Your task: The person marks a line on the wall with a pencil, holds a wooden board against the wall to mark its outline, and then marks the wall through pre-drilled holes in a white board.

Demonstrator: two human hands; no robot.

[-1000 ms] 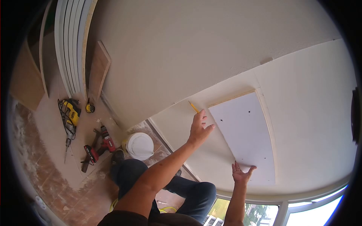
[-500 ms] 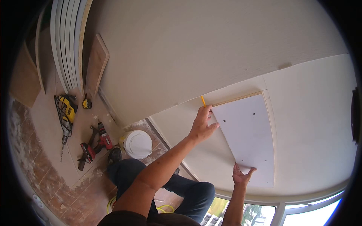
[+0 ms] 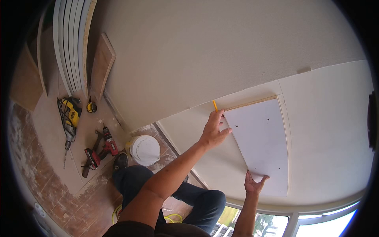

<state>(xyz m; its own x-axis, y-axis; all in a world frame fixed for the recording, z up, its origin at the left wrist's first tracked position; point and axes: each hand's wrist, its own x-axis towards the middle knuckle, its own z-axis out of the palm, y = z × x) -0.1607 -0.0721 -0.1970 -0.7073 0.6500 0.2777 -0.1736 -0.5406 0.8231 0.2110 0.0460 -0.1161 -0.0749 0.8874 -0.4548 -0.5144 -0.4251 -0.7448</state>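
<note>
A white board (image 3: 260, 138) with several small dark holes lies against the pale wall panel. At its upper left corner is my left hand (image 3: 214, 128), closed, with a yellow pencil (image 3: 215, 105) sticking up from its fingers and the thumb near the board's left edge. My right hand (image 3: 254, 185) grips the board's lower left corner, its thumb over the white face and its fingers at the edge. Parts of the fingers of both hands are hidden.
On the floor at left lie a yellow corded drill (image 3: 71, 114), a tape measure (image 3: 91, 106), a red cordless drill (image 3: 109, 144) and a hammer (image 3: 86, 170). A white bucket (image 3: 145, 150) stands by my legs. Curved panels (image 3: 73, 47) and a wooden board (image 3: 103, 63) lean behind. A window (image 3: 272, 225) is below.
The view has shifted slightly. Both hands keep the same hold, and the board shows no clear movement against the wall.
</note>
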